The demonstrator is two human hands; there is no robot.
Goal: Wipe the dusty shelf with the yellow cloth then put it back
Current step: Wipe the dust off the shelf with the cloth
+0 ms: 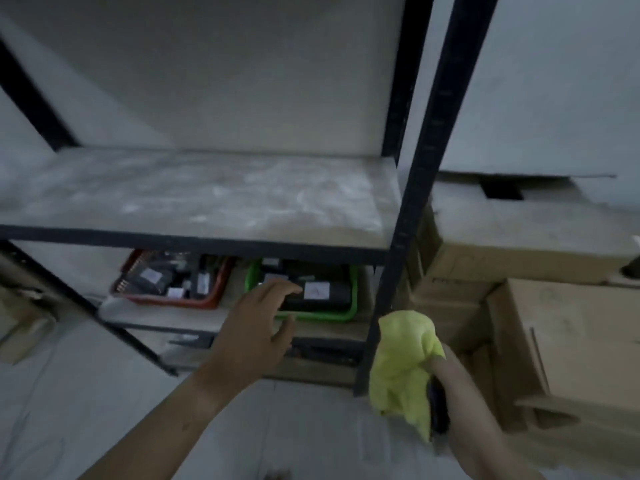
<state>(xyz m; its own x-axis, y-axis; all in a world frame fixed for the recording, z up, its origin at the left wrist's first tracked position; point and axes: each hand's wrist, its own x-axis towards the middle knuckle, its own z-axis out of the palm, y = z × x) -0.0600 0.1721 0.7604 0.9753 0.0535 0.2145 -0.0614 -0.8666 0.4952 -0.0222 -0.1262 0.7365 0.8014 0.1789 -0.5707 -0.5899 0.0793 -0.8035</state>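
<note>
The dusty shelf (207,195) is a pale board in a black metal rack, streaked with white dust, bare of objects. My right hand (450,379) is low at the right, below the shelf's level and in front of the rack's black post, gripping a bunched yellow cloth (403,362). A dark object shows in the same hand under the cloth. My left hand (256,330) is stretched forward with fingers spread, empty, in front of the lower shelf near a green tray (351,306).
On the lower shelf sit a red tray (221,289) and the green tray, both holding dark labelled items. Black upright posts (419,188) stand at the rack's right. Cardboard boxes (561,334) are stacked to the right. The floor below is light.
</note>
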